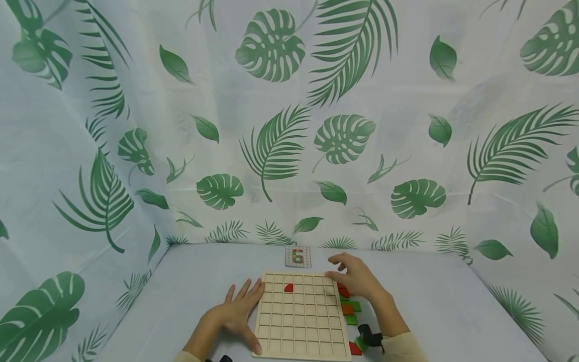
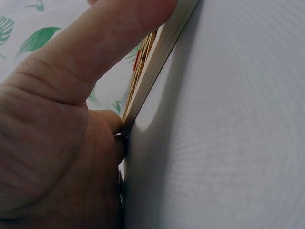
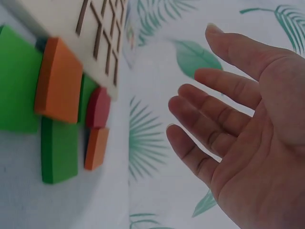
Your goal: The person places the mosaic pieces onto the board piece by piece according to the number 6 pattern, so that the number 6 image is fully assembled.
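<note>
Beige sleeves [image 1: 408, 348] nearest us. Our left hand [image 1: 236, 311] lies spread, fingers straight, touching the left edge of a pale wooden gridded board [image 1: 300, 321] on the white tabletop [image 1: 199, 269], thumb at its near-left corner. Loose green, orange and red tiles [image 1: 347, 308] line its right side. One red quarter-circle piece [image 1: 289, 288] sits in the second-farthest row. Our right hand [image 1: 356, 276], relaxed and empty, is by the far-right corner; contact, we can't tell. Beyond: small gridded card [image 1: 298, 256], then leaf-printed white cloth [image 1: 289, 98].

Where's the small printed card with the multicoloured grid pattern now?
In the head view, the card lies on the white table just beyond the far edge of the pale wooden grid board, left of the right hand.
</note>
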A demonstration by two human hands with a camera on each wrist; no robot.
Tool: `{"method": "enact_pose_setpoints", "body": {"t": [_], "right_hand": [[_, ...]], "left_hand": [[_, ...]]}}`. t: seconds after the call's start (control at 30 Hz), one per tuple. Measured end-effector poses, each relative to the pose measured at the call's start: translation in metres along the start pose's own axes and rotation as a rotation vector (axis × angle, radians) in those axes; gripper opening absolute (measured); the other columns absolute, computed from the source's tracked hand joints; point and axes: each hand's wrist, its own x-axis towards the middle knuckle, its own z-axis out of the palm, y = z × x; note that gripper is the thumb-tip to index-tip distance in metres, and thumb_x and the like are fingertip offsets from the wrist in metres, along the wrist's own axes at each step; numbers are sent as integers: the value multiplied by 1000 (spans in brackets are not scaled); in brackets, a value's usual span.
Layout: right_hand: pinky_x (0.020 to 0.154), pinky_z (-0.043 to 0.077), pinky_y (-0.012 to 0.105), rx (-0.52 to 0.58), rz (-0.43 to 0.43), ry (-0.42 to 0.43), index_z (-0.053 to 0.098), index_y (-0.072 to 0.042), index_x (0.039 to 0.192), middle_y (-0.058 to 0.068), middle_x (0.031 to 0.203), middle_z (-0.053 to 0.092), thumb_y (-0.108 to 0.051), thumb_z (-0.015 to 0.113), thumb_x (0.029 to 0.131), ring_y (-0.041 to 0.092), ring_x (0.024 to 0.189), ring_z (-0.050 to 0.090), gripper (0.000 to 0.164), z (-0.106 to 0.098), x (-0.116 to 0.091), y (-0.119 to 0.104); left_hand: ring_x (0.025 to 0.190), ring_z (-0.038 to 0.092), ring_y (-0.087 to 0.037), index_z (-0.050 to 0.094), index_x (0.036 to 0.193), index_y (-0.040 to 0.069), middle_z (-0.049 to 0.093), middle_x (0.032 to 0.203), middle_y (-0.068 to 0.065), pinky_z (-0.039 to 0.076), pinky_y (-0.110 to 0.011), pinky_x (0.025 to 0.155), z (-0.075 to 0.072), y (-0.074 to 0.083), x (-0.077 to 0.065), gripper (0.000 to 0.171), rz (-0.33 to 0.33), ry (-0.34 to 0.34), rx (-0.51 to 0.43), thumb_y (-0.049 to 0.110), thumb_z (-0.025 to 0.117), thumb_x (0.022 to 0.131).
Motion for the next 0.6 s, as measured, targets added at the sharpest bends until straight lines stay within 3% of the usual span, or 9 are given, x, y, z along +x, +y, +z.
{"method": "enact_pose_setpoints", "body": {"t": [0.2, 0.4, 0.6], "right_hand": [[81, 57, 36, 25, 38, -15, 70, -5, 129, 12, 129, 71, -29, 78, 95, 21, 101, 65, 42, -3, -1, 11], [78, 56, 34, 16, 59, -48, 71, -1, 126, 16, 123, 72, -10, 72, 97, 20, 96, 65, 30, -7, -3, 18], [77, 58, 37, -27, 122, -99, 78, -3, 112, 8, 108, 75, 2, 74, 90, 18, 91, 63, 23, -11, -6, 25]], "left_hand": [[162, -9, -41, 6, 168, 12, -2, 177, -12, -10, -74, 122, 0, -1, 0, 154, 13, -3, -9, 67, 95, 55], [162, -10, -42, 6, 168, 11, -2, 177, -13, -10, -74, 122, 0, -1, -1, 154, 18, -2, -17, 67, 95, 55], [161, -9, -44, 6, 168, 9, -2, 176, -16, -11, -75, 121, -2, 0, -1, 154, 33, -5, -21, 66, 95, 56]]}}
